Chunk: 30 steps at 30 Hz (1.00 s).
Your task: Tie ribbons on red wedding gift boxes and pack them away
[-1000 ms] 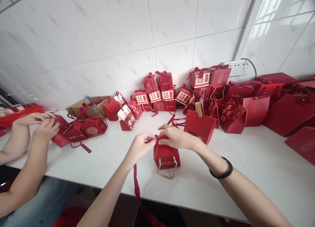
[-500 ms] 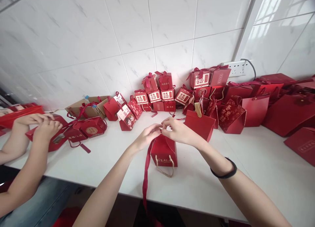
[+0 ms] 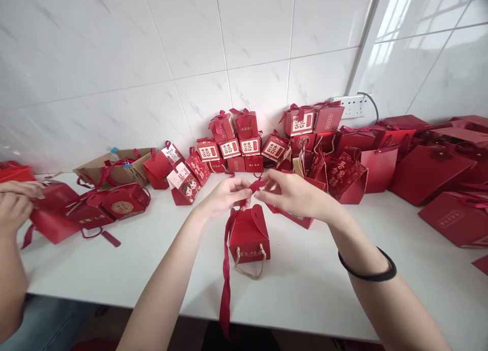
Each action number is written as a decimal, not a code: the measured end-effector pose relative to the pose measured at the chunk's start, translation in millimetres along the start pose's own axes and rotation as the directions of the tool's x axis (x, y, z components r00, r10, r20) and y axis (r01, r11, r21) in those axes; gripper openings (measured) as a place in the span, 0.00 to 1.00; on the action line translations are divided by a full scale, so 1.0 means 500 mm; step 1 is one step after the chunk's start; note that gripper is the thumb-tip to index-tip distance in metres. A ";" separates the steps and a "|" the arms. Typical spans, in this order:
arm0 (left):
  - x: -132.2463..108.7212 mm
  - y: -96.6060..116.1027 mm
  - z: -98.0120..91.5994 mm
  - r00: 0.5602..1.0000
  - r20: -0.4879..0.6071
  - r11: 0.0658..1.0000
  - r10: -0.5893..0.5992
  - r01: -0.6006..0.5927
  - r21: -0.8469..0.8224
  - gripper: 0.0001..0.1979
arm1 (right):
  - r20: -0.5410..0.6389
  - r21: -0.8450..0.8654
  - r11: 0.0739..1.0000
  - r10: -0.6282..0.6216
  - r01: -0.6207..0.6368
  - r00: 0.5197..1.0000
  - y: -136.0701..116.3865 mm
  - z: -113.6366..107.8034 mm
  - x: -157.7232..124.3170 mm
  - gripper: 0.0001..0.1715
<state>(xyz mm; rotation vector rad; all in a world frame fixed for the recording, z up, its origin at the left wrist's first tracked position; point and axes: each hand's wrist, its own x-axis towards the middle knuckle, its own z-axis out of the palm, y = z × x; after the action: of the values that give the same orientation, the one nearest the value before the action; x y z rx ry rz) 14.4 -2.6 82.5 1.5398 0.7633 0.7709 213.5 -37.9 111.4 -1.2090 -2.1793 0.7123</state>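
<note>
A small red gift box [image 3: 249, 247] with a gold rope handle [image 3: 249, 276] on its near side stands on the white table. Above its curved top flaps, my left hand [image 3: 226, 196] pinches a red ribbon [image 3: 225, 285] between thumb and finger. My right hand [image 3: 293, 192] is closed on the same ribbon, just to the right of the left fingertips. A long tail of the ribbon runs down the box's left side and over the table's front edge. Both hands are clear of the box. Behind my right hand a larger red box [image 3: 301, 220] is partly hidden.
Stacked red boxes [image 3: 249, 147] with ribbons line the white tiled wall. Red bags [image 3: 430, 170] crowd the right side. At left, a co-worker's hands [image 3: 15, 203] touch a red box [image 3: 57, 221], near a cardboard tray [image 3: 129, 158]. A power strip [image 3: 353, 107] hangs on the wall.
My hands have lifted off the box top and moved slightly apart, with ribbon now showing between them. The view has shifted to the right.
</note>
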 end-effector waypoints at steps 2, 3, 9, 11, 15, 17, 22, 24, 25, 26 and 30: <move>0.002 -0.022 0.001 0.997 -0.080 0.997 -0.020 0.014 -0.073 0.19 | 0.088 -0.208 0.977 0.065 -0.045 0.994 0.001 0.016 0.001 0.21; 0.000 -0.034 0.001 0.992 -0.127 0.994 -0.021 0.008 -0.105 0.19 | 0.144 -0.315 0.947 0.107 -0.057 0.984 0.001 0.027 0.003 0.24; -0.033 -0.073 0.020 0.936 -0.353 0.981 0.018 -0.085 -0.174 0.16 | 0.299 -0.596 0.803 0.204 0.016 0.932 -0.008 0.083 0.001 0.19; -0.044 -0.071 0.028 0.908 -0.414 0.990 0.068 -0.113 -0.084 0.15 | 0.305 -0.611 0.792 0.221 0.012 0.927 -0.013 0.081 -0.002 0.17; -0.053 -0.065 0.035 0.922 -0.363 0.988 0.133 -0.097 0.117 0.12 | 0.381 -0.598 0.802 0.280 0.004 0.881 -0.011 0.063 0.001 0.19; -0.052 -0.065 0.036 0.955 -0.277 0.985 0.108 -0.065 0.159 0.11 | 0.435 -0.567 0.824 0.306 -0.007 0.847 -0.004 0.055 0.006 0.20; -0.049 -0.072 0.037 0.968 -0.226 0.964 0.110 -0.048 0.263 0.10 | 0.554 -0.438 0.888 0.390 -0.141 0.735 0.010 0.038 0.013 0.18; -0.048 -0.074 0.038 0.964 -0.239 0.957 0.115 -0.043 0.287 0.10 | 0.560 -0.419 0.894 0.394 -0.161 0.729 0.013 0.034 0.014 0.18; -0.048 -0.074 0.038 0.964 -0.241 0.955 0.114 -0.040 0.292 0.09 | 0.558 -0.412 0.896 0.392 -0.166 0.731 0.014 0.033 0.013 0.18; -0.048 -0.074 0.038 0.964 -0.239 0.955 0.112 -0.037 0.295 0.09 | 0.554 -0.404 0.899 0.388 -0.170 0.737 0.014 0.033 0.013 0.18; -0.047 -0.073 0.037 0.969 -0.220 0.956 0.108 -0.040 0.292 0.10 | 0.529 -0.381 0.908 0.370 -0.175 0.763 0.016 0.036 0.012 0.20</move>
<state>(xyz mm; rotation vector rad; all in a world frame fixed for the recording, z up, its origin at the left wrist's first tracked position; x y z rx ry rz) 14.7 -29.2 43.2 1.7629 1.0319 0.9417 203.6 -32.4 94.4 -1.6742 -2.7351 1.0067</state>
